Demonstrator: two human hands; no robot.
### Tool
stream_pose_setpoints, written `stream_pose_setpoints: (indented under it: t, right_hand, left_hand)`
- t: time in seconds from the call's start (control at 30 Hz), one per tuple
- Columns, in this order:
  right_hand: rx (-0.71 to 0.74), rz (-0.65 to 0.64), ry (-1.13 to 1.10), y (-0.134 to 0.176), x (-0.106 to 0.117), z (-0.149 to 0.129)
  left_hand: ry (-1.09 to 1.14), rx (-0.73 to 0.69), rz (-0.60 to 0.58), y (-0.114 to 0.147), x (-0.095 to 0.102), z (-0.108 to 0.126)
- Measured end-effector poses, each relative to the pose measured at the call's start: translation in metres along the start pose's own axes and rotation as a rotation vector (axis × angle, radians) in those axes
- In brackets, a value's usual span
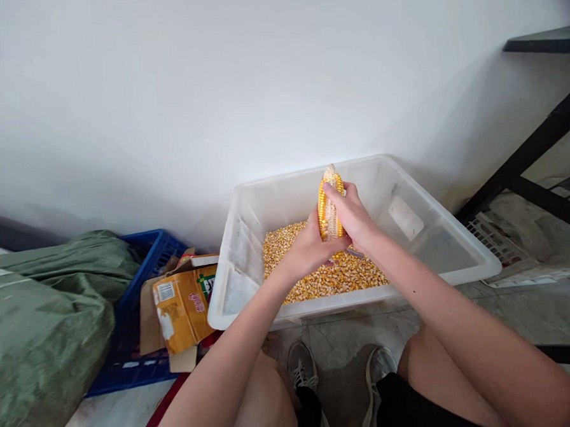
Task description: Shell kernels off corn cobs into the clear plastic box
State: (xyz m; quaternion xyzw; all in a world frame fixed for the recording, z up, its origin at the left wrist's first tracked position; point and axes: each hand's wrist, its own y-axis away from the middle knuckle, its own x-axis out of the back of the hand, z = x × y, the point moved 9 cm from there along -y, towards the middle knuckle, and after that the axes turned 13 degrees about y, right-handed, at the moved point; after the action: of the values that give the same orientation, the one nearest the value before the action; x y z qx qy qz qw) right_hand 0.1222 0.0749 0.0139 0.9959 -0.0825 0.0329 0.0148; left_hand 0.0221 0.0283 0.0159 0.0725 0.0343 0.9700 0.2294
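An ear of corn (331, 205) stands nearly upright between my two hands, above a white plastic tub (284, 197). Yellow kernels still cover its sides, while a pale bare strip runs down the middle. My left hand (310, 244) is closed around its lower end. My right hand (349, 213) grips it from the right, thumb pressed on the bare strip near the upper part. Loose corn kernels (317, 282) cover the tub's floor below. A small greyish piece (354, 253) shows just under my right hand; its kind is unclear.
Left of the tub stand an orange-brown cardboard box (182, 308) and a blue plastic crate (146, 252), partly under a green cloth-like cover (56, 315). A black metal frame (516, 169) rises at right. A white wall (187, 85) lies behind. My shoes are on the floor in front.
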Motion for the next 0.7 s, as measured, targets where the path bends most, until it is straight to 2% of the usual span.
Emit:
stream_pose_setpoints:
  t: [0.13, 0.2, 0.27, 0.7]
  right_hand:
    - [0.133, 0.106, 0.271, -0.001, 0.010, -0.008]
    - [0.137, 0.083, 0.332, -0.002, 0.009, -0.006]
    - [0.141, 0.060, 0.345, -0.004, 0.007, -0.005]
    - [0.277, 0.008, 0.350, -0.003, 0.006, -0.014]
  left_hand:
    - [-0.301, -0.111, 0.167, -0.001, 0.005, 0.008]
    - [-0.446, -0.146, 0.233, 0.000, 0.007, 0.013]
    - [-0.508, -0.153, 0.239, 0.001, 0.006, 0.015]
    - [-0.328, -0.127, 0.180, 0.003, 0.002, 0.014]
